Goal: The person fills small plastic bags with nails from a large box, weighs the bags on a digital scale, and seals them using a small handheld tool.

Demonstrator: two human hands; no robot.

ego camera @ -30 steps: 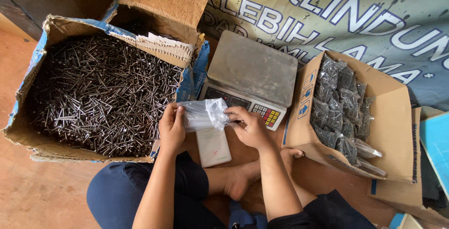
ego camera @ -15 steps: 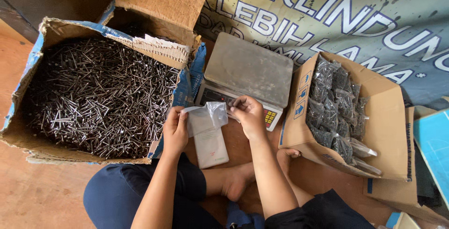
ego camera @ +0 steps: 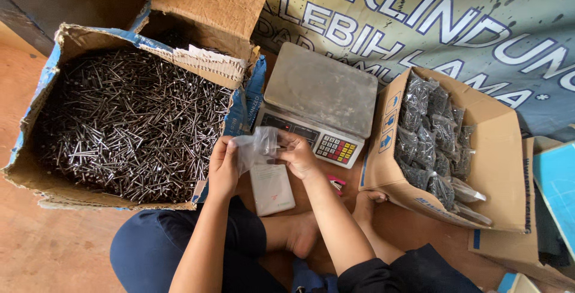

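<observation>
Both hands meet at the middle of the view, low in front of the scale (ego camera: 320,92). A small clear plastic bag (ego camera: 256,145) is held between them, empty and crumpled. Left hand (ego camera: 223,167) pinches the bag's left edge between thumb and fingers; right hand (ego camera: 295,156) pinches the right side, fingers curled in at the bag's top. So the bag lies straight between the two hands, its long axis roughly left to right, tilted a little upward toward the right. Neither hand is clearly nearer, both touching it

Just below the bag, on the floor, lies a flat stack of more bags (ego camera: 272,188), near the right wrist. The open box of loose nails (ego camera: 129,122) sits just beside the left hand, to its left and slightly farther from the body, so the left hand is the nearer one to the nails. The box of filled bags (ego camera: 440,143) stands well to the right, past the scale. Cannot tell if the bag's mouth is open yet
</observation>
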